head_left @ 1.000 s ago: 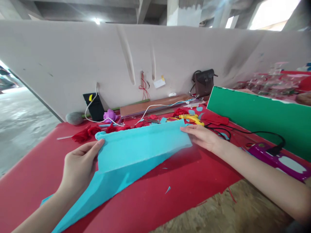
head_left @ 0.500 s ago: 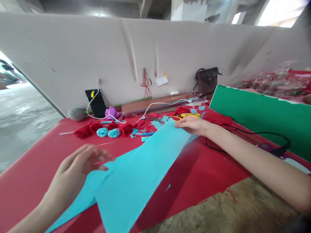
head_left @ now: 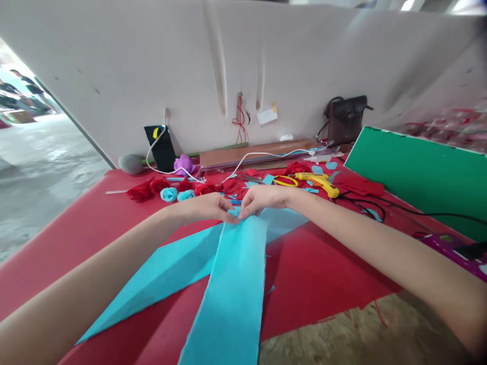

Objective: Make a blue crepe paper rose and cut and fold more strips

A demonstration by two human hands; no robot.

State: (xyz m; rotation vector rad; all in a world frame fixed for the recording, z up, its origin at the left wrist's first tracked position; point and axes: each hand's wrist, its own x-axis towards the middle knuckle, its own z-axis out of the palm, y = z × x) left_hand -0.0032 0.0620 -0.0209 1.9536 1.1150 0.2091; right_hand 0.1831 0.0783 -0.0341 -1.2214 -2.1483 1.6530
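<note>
A long strip of light blue crepe paper [head_left: 232,284] runs from the middle of the red table cover [head_left: 323,263] toward me, folded so one part trails off to the lower left. My left hand [head_left: 205,207] and my right hand [head_left: 262,198] meet at the strip's far end. Both pinch the paper's edge with fingertips close together.
Red and blue paper roses [head_left: 169,191] lie behind the hands, with a purple one [head_left: 183,163]. A yellow glue gun [head_left: 317,181], yellow scissors [head_left: 283,181], a black phone on a white cable [head_left: 160,148], a brown bag [head_left: 345,119] and a green board [head_left: 418,177] stand farther back and right.
My left hand let go of the near end and reached forward to the far end beside my right hand. The blue strip swung round and now points toward me.
</note>
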